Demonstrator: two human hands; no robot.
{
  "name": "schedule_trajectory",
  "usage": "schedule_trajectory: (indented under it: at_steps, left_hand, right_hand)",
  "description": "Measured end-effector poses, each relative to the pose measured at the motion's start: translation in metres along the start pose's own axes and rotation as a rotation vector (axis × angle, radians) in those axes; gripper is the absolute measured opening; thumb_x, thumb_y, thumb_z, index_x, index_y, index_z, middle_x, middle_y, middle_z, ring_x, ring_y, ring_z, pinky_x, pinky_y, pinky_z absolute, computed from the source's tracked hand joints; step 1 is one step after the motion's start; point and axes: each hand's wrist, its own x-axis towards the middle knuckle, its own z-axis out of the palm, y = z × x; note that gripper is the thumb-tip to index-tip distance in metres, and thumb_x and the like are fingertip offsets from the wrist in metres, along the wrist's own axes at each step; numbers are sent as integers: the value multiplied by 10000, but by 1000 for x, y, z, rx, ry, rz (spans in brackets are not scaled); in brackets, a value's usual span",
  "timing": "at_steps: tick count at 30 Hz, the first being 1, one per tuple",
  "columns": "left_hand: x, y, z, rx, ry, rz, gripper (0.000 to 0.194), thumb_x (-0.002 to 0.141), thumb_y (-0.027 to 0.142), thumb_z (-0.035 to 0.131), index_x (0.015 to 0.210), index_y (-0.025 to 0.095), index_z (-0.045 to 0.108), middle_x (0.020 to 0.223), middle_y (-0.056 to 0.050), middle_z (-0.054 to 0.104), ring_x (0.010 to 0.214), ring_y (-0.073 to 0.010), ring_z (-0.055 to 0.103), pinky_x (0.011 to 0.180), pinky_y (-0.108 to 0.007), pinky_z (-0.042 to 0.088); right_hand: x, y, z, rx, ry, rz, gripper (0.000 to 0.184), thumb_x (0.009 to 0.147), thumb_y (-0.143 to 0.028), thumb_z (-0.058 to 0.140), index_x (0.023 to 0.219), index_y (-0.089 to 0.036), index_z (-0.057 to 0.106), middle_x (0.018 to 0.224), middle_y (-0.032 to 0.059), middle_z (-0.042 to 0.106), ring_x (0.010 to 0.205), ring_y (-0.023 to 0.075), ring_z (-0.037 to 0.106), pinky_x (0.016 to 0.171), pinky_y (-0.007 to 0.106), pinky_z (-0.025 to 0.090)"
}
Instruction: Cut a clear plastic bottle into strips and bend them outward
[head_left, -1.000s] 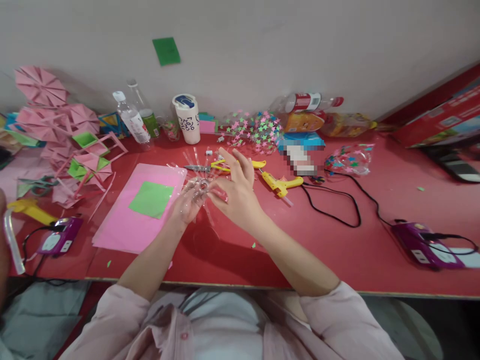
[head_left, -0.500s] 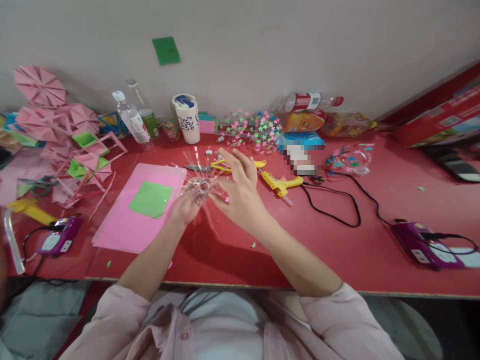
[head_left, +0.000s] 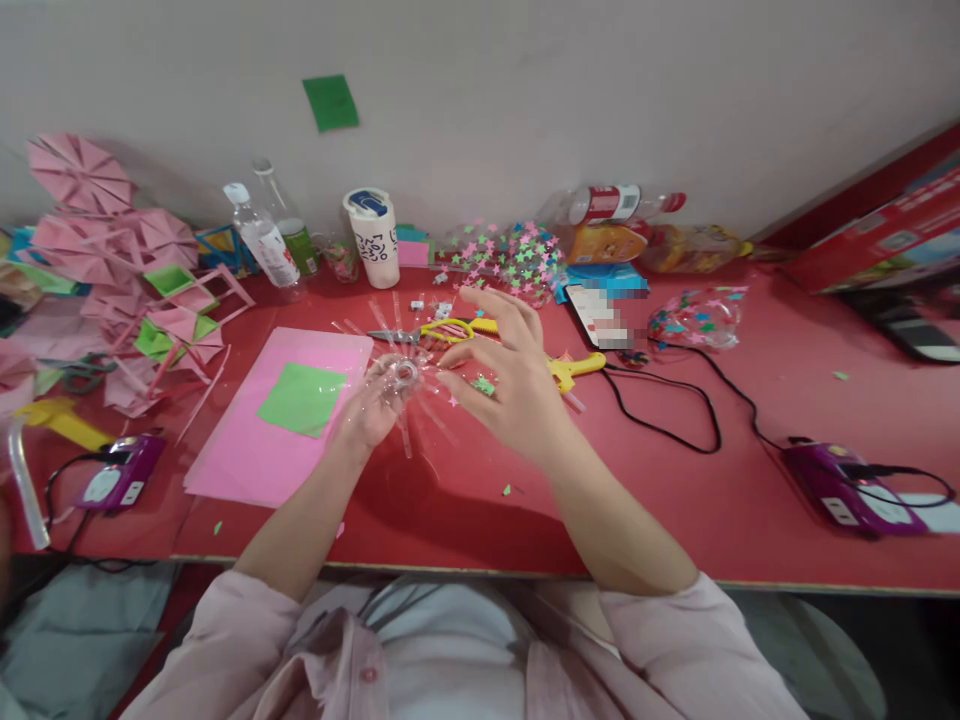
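My left hand is closed around a clear plastic bottle top. Its ring-shaped mouth faces up, and thin transparent strips fan out from it on all sides. To the right, my right hand hovers with curved fingers apart, close to the strip ends; I see nothing in it. Behind the bottle top lie scissors with yellow handles. A yellow glue gun is partly covered by my right hand. Small green paper stars show beneath that hand.
Pink sheets with a green square lie to the left. A white cup and a water bottle stand along the wall. Pink folded-paper pieces crowd the far left. A black cord and purple power strip are at right.
My right hand has moved right, away from the bottle top, and now covers more of the glue gun. My left hand stays nearly in place, still holding the bottle top.
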Motion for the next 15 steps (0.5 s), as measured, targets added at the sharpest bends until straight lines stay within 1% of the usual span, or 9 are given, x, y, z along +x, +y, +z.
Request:
schedule_trajectory:
  at_steps: [3,5,8,10,11,15]
  left_hand:
    - [0,0,-2,12,-8,-21,273,660,177,802,891,198,657,826,11,727,764,-105,684,731,-217,548]
    - [0,-1,-3,26,-3,-25,255,679,194,791,897,189,659,814,9,717,717,-94,664,677,-204,532]
    - [0,-3,-3,34,-6,-40,207,705,221,777,863,166,655,773,11,692,634,-77,621,584,-184,494]
    - [-1,-3,-2,41,2,-57,182,729,230,763,857,161,655,764,6,687,623,-74,612,553,-175,474]
    - [-1,-4,-1,48,14,-71,167,744,231,753,861,163,656,767,2,688,636,-76,619,550,-171,470]
    - [1,-5,2,96,88,-125,117,789,249,721,820,160,651,720,-7,675,636,-90,630,511,-169,445]
  right_hand:
    - [2,2,-4,-6,66,-24,124,913,-212,594,823,-238,676,1406,50,550,1358,310,416,1108,571,363]
    - [4,4,-5,3,70,-49,144,911,-189,587,811,-247,673,1308,50,616,1292,301,474,1067,552,396]
    - [6,5,-5,50,32,-97,162,925,-190,573,807,-243,671,1064,52,697,1079,260,579,965,484,454]
    - [6,6,-3,90,3,-124,162,931,-187,567,817,-233,673,938,43,708,962,231,596,911,437,468]
    - [6,6,-2,107,-8,-127,160,931,-181,565,826,-229,675,908,40,710,938,225,596,897,425,468]
    - [5,8,2,135,-42,-75,164,934,-171,546,855,-225,679,871,33,716,898,216,597,857,406,469]
